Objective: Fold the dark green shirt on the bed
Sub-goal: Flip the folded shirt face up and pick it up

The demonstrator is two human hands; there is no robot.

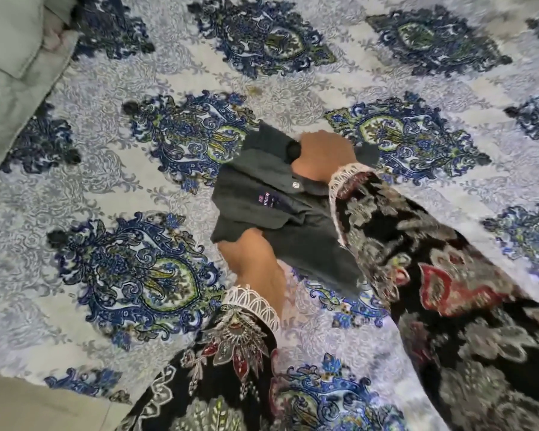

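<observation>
Reaching in from the near edge of the bed (84,188), two arms in black floral sleeves w/ white lace cuffs cross the frame; left sleeve (224,362) enters at bottom centre, right sleeve (433,275) comes in from the bottom right corner & runs diagonally up. Left hand (252,265) sits at the near-left edge of the shirt (274,209), fingers tucked under the cloth so only wrist & back of hand show; looks closed on the shirt's edge. Shirt is dark green, already folded to a compact block, lying roughly mid-bed on the bedspread, collar end pointing away from the person. A small dark label w/ white letters shows on the front, & a pale button (295,184) sits just beyond it near the placket. Right hand (324,157) is at the far end, by the collar, fingers curled down into the fabric; clamped on the shirt there, though fingertips are hidden. Right sleeve's cuff overlaps the shirt's right side, covering that edge. Bedspread is pale grey-white w/ big navy, blue & green paisley medallions in rows, reaching to the far edge of view. Top left corner: a pale green pillow (10,32) lies on the bed, well apart from the shirt. Bottom left corner: a beige strip past the bed's edge, too blurred to identify.
</observation>
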